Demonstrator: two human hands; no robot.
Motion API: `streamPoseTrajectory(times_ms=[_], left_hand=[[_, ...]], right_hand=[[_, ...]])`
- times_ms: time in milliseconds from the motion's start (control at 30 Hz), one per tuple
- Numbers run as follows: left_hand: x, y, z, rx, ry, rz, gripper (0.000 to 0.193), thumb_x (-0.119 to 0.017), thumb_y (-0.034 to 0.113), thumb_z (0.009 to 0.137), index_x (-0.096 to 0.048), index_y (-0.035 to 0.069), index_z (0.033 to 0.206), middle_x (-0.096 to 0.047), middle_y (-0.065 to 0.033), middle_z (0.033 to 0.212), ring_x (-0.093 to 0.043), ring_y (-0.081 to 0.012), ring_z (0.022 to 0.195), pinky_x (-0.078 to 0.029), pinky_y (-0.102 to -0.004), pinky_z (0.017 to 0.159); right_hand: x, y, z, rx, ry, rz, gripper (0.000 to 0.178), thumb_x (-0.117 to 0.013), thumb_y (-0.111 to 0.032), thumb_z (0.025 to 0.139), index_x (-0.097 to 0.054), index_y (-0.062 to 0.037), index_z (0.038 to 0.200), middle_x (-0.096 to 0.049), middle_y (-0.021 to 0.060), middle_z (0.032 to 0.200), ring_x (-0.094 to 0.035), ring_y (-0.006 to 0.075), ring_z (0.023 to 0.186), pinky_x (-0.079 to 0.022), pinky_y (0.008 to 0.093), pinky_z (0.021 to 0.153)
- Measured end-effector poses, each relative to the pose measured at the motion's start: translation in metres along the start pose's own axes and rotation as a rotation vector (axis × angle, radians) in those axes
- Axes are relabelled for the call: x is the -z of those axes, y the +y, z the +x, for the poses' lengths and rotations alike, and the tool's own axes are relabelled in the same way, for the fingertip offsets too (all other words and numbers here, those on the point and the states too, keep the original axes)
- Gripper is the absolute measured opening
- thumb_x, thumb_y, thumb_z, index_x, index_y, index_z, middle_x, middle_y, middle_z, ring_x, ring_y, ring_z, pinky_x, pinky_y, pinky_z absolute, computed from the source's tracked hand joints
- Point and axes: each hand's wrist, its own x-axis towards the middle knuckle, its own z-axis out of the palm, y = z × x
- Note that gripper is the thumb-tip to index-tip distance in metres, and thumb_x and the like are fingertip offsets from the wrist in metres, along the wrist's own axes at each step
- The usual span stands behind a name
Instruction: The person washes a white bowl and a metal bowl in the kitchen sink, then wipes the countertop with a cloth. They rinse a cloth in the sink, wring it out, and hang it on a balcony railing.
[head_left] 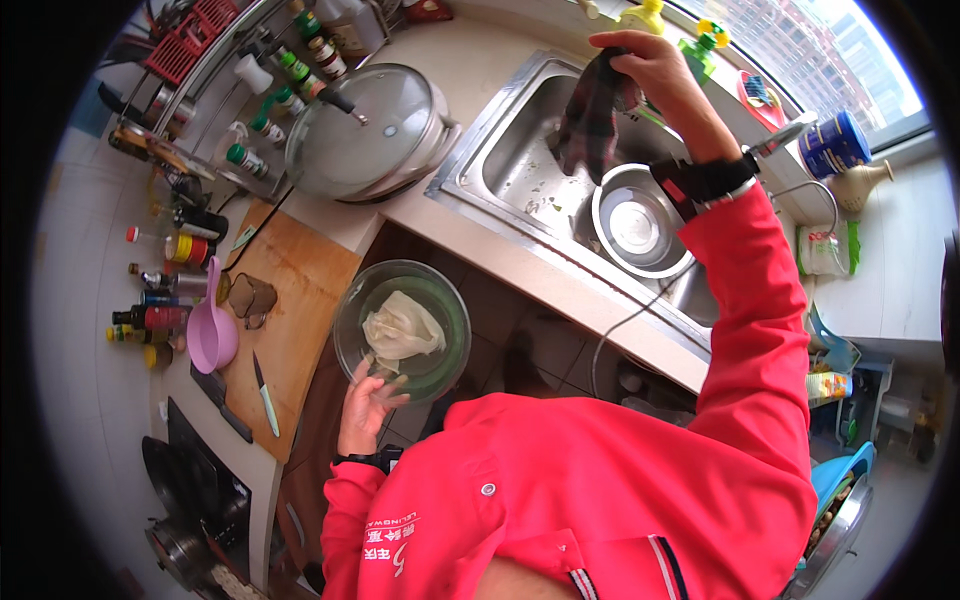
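My left hand [367, 405] grips the near rim of a clear round bowl [455, 365]. In the bowl lies a crumpled whitish piece [402, 328], a cloth or a thin bag; I cannot tell which. The bowl hangs over the floor, between the counter edges. My right hand [650, 68] is raised over the far side of the sink [510, 160], its fingers closed on a dark checked cloth [590, 115] that dangles into the basin. Below that hand, a round metal basin [635, 222] sits in the sink.
To the left, a wooden board [305, 280] carries a knife [266, 395] and a brown lump [251, 298]. Beside it lies a pink ladle-shaped scoop [212, 335]. A large lidded pan [375, 130] stands left of the sink. Bottles [705, 50] line the windowsill.
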Motion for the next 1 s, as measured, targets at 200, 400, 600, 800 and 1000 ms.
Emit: streamPoseTrajectory(times_ms=[200,400,600,800,1000], left_hand=[[0.021,0.005,0.0,0.033,-0.034,-0.018,0.062,-0.046,0.002,0.079,-0.035,0.011,0.139,-0.053,-0.0146,0.124,-0.059,-0.0346,0.103,-0.057,-0.0482,0.069],[0.05,0.012,-0.005,0.035,-0.053,-0.007,0.063,-0.046,0.002,0.079,-0.033,0.011,0.14,-0.054,-0.0159,0.123,-0.062,-0.0353,0.1,-0.058,-0.0471,0.069],[0.075,0.016,-0.012,0.088,-0.068,-0.031,0.059,-0.046,0.0,0.078,-0.037,0.009,0.135,-0.055,-0.014,0.12,-0.061,-0.0343,0.1,-0.057,-0.0498,0.068],[0.095,0.015,-0.028,0.077,-0.061,0.016,0.065,-0.046,0.002,0.079,-0.029,0.011,0.142,-0.053,-0.0165,0.121,-0.06,-0.0366,0.102,-0.056,-0.048,0.072],[0.095,0.015,-0.026,0.137,-0.003,0.113,0.067,-0.05,0.003,0.077,-0.029,0.009,0.141,-0.052,-0.0182,0.12,-0.059,-0.0363,0.101,-0.056,-0.0505,0.07]], right_hand=[[-0.049,-0.054,-0.014,0.111,0.077,0.143,0.027,-0.052,0.0,0.086,-0.06,0.0025,0.112,-0.063,0.0051,0.088,-0.058,0.0122,0.069,-0.048,0.0246,0.064],[-0.112,-0.06,-0.029,0.316,0.361,0.217,0.03,-0.053,0.0,0.085,-0.062,-0.003,0.114,-0.062,0.0022,0.09,-0.058,0.0103,0.078,-0.048,0.0232,0.071],[-0.273,0.051,-0.109,0.17,0.149,-0.64,0.048,-0.07,-0.028,0.073,-0.059,-0.0085,0.116,-0.055,0.013,0.11,-0.053,0.0299,0.102,-0.044,0.045,0.085],[-0.382,0.089,-0.115,0.08,0.058,-0.845,0.075,-0.067,-0.049,0.073,-0.045,-0.008,0.133,-0.032,0.0222,0.142,-0.024,0.0405,0.135,-0.021,0.0577,0.106],[-0.373,0.105,-0.105,0.167,0.1,-0.951,0.052,-0.064,-0.036,0.077,-0.053,-0.0132,0.123,-0.041,0.0121,0.136,-0.029,0.0351,0.133,-0.025,0.0538,0.106]])
